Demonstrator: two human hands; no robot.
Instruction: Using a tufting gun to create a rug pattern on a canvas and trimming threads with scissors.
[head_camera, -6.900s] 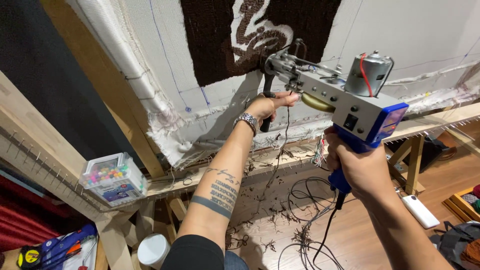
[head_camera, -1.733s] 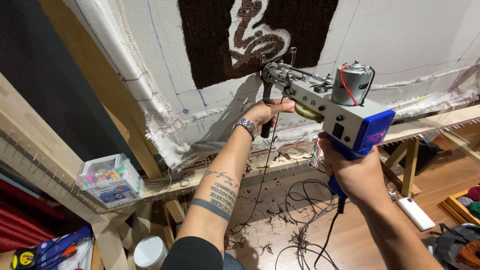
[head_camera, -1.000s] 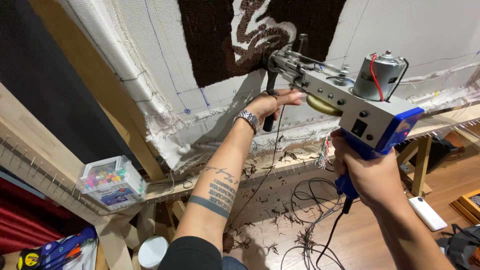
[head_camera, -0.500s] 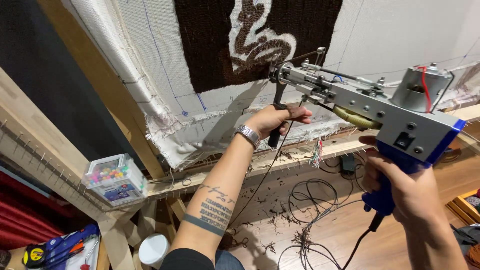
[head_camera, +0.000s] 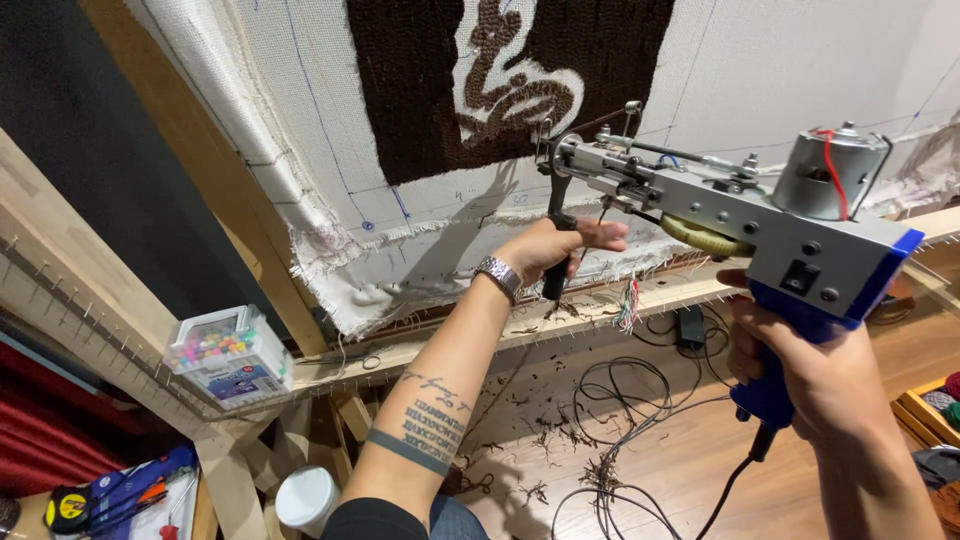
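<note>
The tufting gun is held up in front of the cloth, its needle end at the lower edge of the brown patch, which carries a pale swirl. The left hand is clamped on the black front grip; the right hand is closed around the blue rear handle, a cable hanging from its base. The hands are well apart along the gun. A silver motor sits on top at the rear.

The cloth's frayed bottom edge hangs just above a wooden rail studded with nails. Open room lies below the rail, over a wood floor strewn with yarn bits and looped cables.

On the rail at left sits a clear box of coloured pieces with a blue and white label. Below it stands a white tub; a yellow tape measure lies at far left.
</note>
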